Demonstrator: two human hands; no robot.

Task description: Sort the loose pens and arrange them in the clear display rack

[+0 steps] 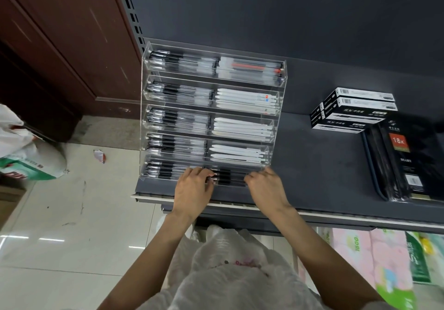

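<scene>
A clear tiered display rack (144,127) stands at the left end of a dark grey shelf (324,165). Its left compartments hold black-grip pens (177,119); the right ones hold white pens (242,127), with red-marked pens (252,67) in the top tier. At the lowest tier's right compartment, a bundle of black pens (228,177) lies between my hands. My left hand (194,189) grips the bundle's left end. My right hand (266,189) closes over its right end, fingers curled down.
Black-and-white pen boxes (353,110) are stacked on the shelf to the right, with wrapped black notebooks (408,160) beside them. Tissue packs (360,256) sit on the shelf below. A sack (28,160) and paper scrap (99,156) lie on the tiled floor at left.
</scene>
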